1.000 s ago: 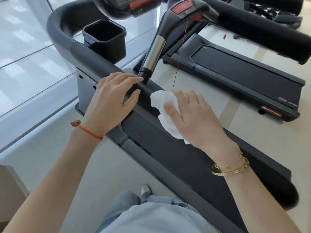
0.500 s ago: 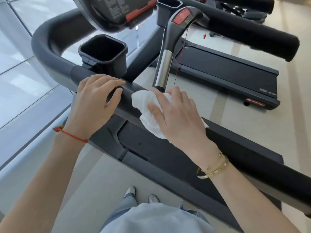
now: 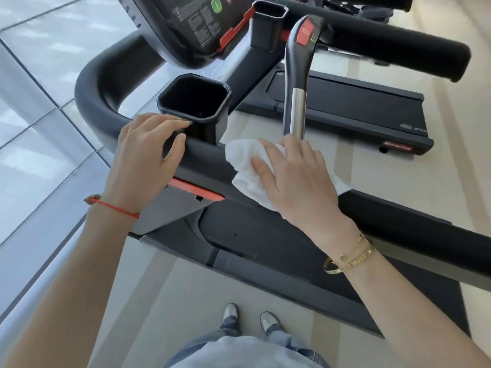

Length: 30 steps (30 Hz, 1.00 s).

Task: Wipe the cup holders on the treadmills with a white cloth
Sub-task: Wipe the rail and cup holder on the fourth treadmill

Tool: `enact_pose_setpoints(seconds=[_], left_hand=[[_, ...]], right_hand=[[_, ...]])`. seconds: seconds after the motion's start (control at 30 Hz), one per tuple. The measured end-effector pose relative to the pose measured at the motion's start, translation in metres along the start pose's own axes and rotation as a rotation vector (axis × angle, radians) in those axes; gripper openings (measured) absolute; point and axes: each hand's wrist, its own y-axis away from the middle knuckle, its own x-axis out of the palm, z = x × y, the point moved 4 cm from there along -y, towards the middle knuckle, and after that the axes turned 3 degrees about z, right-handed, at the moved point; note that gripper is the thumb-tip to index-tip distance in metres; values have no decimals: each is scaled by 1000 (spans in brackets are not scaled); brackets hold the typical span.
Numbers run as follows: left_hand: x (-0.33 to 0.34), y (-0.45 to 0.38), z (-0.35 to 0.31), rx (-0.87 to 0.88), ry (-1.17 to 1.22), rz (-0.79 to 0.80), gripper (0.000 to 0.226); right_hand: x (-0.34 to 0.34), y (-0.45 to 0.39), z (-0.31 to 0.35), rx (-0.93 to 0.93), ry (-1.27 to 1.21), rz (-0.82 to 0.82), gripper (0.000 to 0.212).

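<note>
Firmly flattened right hand [image 3: 295,181] atop cloth [image 3: 244,160]

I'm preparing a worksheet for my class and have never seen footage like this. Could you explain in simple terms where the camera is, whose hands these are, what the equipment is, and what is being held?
There is no robot here. The camera sits on a person's head and looks down, so you see their own two arms, and their shoes on the floor below. They stand beside a treadmill and reach over its black side handrail. The left hand rests on that rail, fingertips touching the near cup holder, an empty black square tub. The right hand presses a white cloth flat against the rail, just right of that holder; the cloth is not yet inside it. A second cup holder sits farther off beside the console. A silver grip with a red button stands behind the cloth. Another treadmill lies beyond.
</note>
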Motion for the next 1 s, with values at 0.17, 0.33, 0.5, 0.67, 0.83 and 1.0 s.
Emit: enact_pose_setpoints(seconds=[0.17,0.33,0.5,0.67,0.83,1.0], left_hand=[[-1,-3,21,7,51,27,29],[1,-3,30,45,116,9,30],[4,-3,30,56,124,-32,26],[5,-4,32,49,111,-5,25],[7,-4,24,57,110,-7,26],[22,-5,-14,126,113,36,26]], right_hand=[[10,-32,55,-4,30,-63,49],[3,-11,40,24,5,-54,44],[11,-29,52,104,17,-94,37],[21,-52,82,78,41,-106,39],[15,-33,65,48,18,-114,42],[11,-8,35,122,48,-115,43]])
